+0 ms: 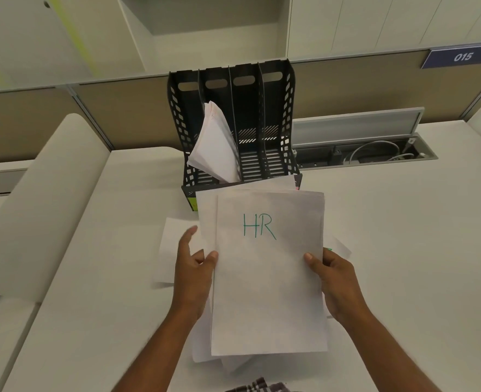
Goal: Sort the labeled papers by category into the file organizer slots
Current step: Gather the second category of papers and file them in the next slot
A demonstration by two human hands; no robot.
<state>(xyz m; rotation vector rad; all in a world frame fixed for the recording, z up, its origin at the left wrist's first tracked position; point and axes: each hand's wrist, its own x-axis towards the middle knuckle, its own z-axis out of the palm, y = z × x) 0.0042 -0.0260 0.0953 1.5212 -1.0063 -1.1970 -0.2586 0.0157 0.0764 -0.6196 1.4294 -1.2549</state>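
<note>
- Head view: a white sheet marked HR (267, 267) in green pen is held up over the surface (403, 250), facing the camera, just in front of the black file organizer (287, 108).
- The left hand (194, 275) has its grip on the sheet's left edge, thumb on the front face; its other fingers are spread loosely beside the paper, and whether they press the back I cannot tell.
- The right hand (338, 284) has its grip on the right edge, thumb on the front and fingers curled behind, so the sheet hangs between both hands.
- More papers (174, 250) lie loose on the surface under and behind the held sheet, with edges poking out to the left, right and below; their labels are hidden.
- The organizer stands upright against the partition with four slots. A leaning bundle of filed sheets (216, 142) sits in the second slot from the left; the two slots right of it look empty, and the leftmost shows no paper that I can make out.
- Judging progress: one category seems at least partly filed, while the HR sheet and the loose pile are not yet sorted, so most of the job looks left.
- A likely next step is picking a slot for HR; nothing visible labels the slots.
</note>
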